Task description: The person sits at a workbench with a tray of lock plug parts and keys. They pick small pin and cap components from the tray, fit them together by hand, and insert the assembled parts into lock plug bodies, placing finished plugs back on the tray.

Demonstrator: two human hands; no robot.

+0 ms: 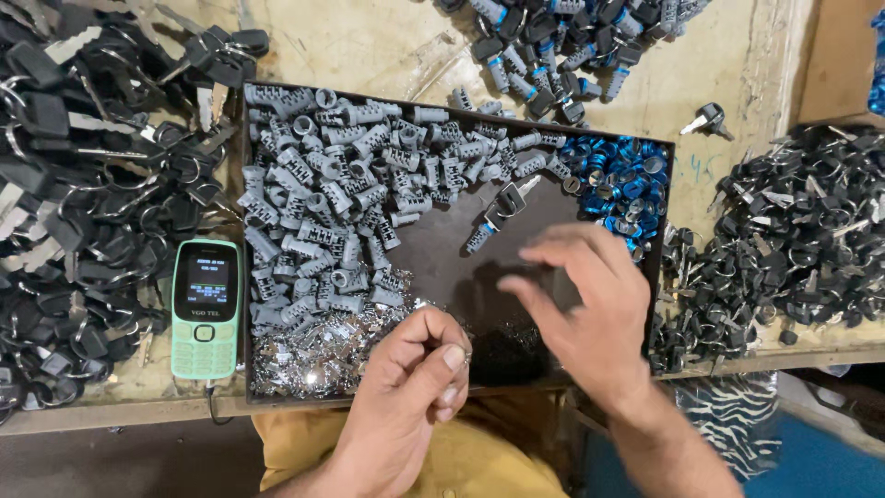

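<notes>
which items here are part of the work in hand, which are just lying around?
In use:
left hand, pinching a small metal piece too small to identify
right hand, over the dark tray
grey lock cylinders
small silver parts
blue rings

Lying about:
green phone
black-headed keys
keys at right

The right hand (581, 314) is blurred, so its fingers cannot be told apart cleanly, and it hides part of the dark tray (442, 254) floor. The left hand (406, 397) pinches something too small to identify. The heap of black keys (83, 194) runs off the left edge; the pile of lock cylinders (562, 46) is cut by the top edge.
</notes>
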